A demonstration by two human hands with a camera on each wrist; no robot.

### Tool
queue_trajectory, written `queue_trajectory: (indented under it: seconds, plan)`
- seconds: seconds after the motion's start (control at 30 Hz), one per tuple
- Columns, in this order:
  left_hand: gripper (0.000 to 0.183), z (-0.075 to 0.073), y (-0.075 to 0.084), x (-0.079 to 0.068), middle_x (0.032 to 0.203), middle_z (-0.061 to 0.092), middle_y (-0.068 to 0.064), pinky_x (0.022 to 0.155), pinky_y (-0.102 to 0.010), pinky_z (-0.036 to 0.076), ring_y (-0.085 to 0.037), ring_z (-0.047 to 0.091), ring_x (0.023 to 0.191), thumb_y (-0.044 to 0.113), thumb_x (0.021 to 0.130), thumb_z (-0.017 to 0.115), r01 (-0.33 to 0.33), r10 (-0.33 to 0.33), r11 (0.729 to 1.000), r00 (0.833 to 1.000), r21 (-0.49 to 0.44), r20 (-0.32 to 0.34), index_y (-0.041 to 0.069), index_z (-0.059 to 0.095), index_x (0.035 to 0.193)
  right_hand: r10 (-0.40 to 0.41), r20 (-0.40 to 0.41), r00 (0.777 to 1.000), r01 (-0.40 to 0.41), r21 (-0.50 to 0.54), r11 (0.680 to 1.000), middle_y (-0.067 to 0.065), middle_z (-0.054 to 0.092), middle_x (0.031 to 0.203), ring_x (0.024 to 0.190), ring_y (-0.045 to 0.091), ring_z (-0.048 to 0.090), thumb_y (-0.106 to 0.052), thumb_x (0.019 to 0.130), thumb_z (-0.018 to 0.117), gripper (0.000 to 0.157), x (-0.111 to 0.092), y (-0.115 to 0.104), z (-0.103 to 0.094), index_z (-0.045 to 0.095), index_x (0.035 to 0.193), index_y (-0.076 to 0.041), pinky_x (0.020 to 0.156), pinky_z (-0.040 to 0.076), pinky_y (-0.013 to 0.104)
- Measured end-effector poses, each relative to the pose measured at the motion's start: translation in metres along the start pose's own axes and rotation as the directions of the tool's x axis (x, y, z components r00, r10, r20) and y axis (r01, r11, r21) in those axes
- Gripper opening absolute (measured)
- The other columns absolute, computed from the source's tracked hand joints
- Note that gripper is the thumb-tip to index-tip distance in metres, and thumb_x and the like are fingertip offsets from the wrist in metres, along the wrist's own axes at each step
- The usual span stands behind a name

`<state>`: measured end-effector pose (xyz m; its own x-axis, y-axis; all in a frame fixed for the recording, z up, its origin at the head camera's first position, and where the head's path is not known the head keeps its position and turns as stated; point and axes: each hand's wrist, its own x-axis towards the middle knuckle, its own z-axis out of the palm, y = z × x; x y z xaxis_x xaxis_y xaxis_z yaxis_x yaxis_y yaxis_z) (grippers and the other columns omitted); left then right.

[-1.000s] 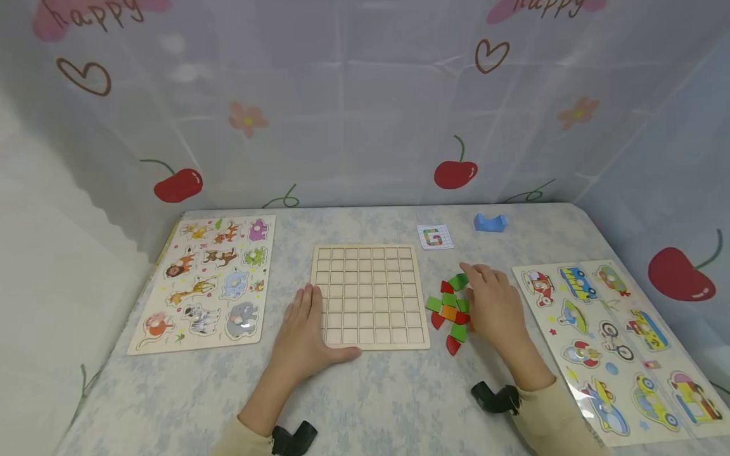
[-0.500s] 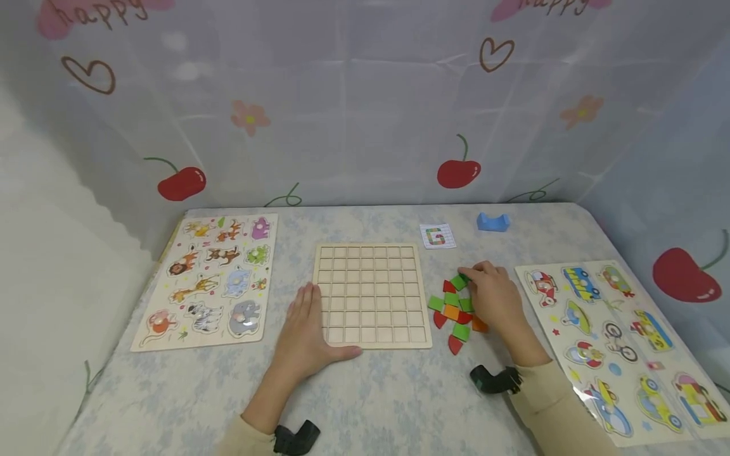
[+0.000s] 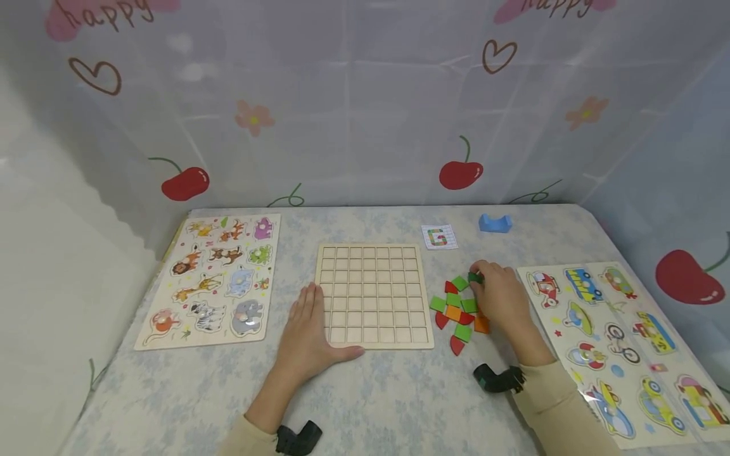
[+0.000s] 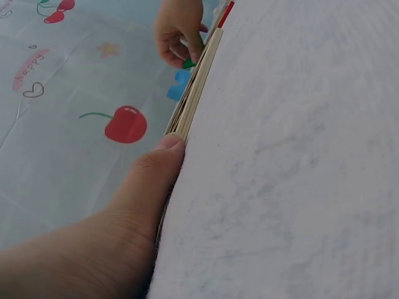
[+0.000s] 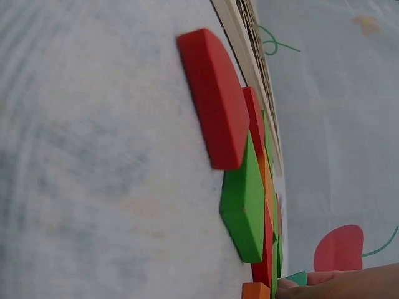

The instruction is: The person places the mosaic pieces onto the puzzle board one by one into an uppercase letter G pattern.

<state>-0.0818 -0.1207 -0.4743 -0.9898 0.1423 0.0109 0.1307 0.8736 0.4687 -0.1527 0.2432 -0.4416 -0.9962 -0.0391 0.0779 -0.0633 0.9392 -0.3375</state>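
A square wooden grid board lies mid-table, its cells bare. My left hand rests against its left side with straight fingers, the thumb stretched along the front edge; the thumb shows beside the board's edge in the left wrist view. To the right, my right hand pinches a small green block between thumb and fingertips, just beyond a pile of flat pieces. That pile holds green square blocks, red rounded blocks and orange blocks. The palm side of the right hand is hidden.
A pattern card with a coloured G lies behind the pile, near a blue notched piece. An animal puzzle board lies at left, a vehicle puzzle board at right. Printed curtains rise behind the table.
My right fingers have closed on the green block and drawn it slightly right, apart from the neighbouring green one. The left hand stays at the board. The head view has shifted a little.
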Motion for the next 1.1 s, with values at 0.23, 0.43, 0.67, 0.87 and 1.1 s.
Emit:
queue_trajectory:
  seconds: [0.23, 0.43, 0.67, 0.87, 1.1]
  plan:
    - [0.148, 0.002, 0.000, 0.000, 0.167, 0.004, -0.017, 0.127, -0.051, 0.012, -0.032, 0.004, 0.156, 0.087, 0.057, 0.069, 0.002, -0.002, 1.000, 1.000, 0.003, -0.009, 0.000, 0.007, 0.159, 0.041, 0.009, 0.999, -0.041, 0.085, 0.996, 0.014, 0.068, 0.102, 0.074, 0.026, 0.056, -0.017, 0.097, 0.062, 0.021, 0.004, -0.010, -0.006, 0.062, 0.117, -0.009, 0.058, 0.046, 0.032]
    - [0.147, 0.002, -0.001, 0.000, 0.167, 0.005, -0.018, 0.127, -0.050, 0.012, -0.033, 0.005, 0.156, 0.088, 0.057, 0.069, -0.007, 0.008, 1.000, 1.000, 0.012, -0.024, -0.001, 0.008, 0.158, 0.028, 0.043, 0.999, -0.039, 0.277, 0.960, 0.011, 0.066, 0.102, 0.070, 0.022, 0.054, -0.020, 0.099, 0.061, 0.021, 0.014, -0.036, -0.004, 0.061, 0.118, -0.011, 0.055, 0.045, 0.028]
    - [0.147, 0.003, -0.004, -0.001, 0.168, 0.003, -0.016, 0.127, -0.048, 0.011, -0.030, 0.003, 0.156, 0.091, 0.058, 0.065, 0.008, -0.007, 1.000, 1.000, 0.019, -0.013, 0.001, 0.006, 0.159, -0.070, 0.118, 0.991, 0.017, 0.402, 0.916, 0.010, 0.067, 0.107, 0.069, 0.021, 0.057, -0.022, 0.099, 0.061, 0.022, 0.030, -0.079, 0.007, 0.062, 0.119, -0.013, 0.057, 0.047, 0.030]
    - [0.147, 0.004, -0.005, -0.002, 0.168, 0.004, -0.015, 0.127, -0.049, 0.013, -0.030, 0.004, 0.156, 0.091, 0.058, 0.063, 0.011, -0.011, 1.000, 1.000, 0.024, -0.015, 0.001, 0.007, 0.159, -0.109, 0.181, 0.977, 0.017, 0.446, 0.895, 0.009, 0.066, 0.107, 0.061, 0.020, 0.049, -0.023, 0.099, 0.061, 0.022, 0.042, -0.110, 0.025, 0.062, 0.120, -0.014, 0.055, 0.040, 0.029]
    - [0.146, 0.002, -0.002, -0.002, 0.168, 0.005, -0.016, 0.127, -0.049, 0.013, -0.030, 0.005, 0.156, 0.090, 0.059, 0.064, 0.009, -0.008, 1.000, 1.000, 0.022, -0.014, 0.001, 0.007, 0.159, -0.093, 0.178, 0.980, 0.020, 0.373, 0.928, 0.003, 0.066, 0.100, 0.079, 0.019, 0.059, -0.026, 0.098, 0.063, 0.019, 0.054, -0.127, 0.038, 0.064, 0.116, -0.018, 0.067, 0.047, 0.032]
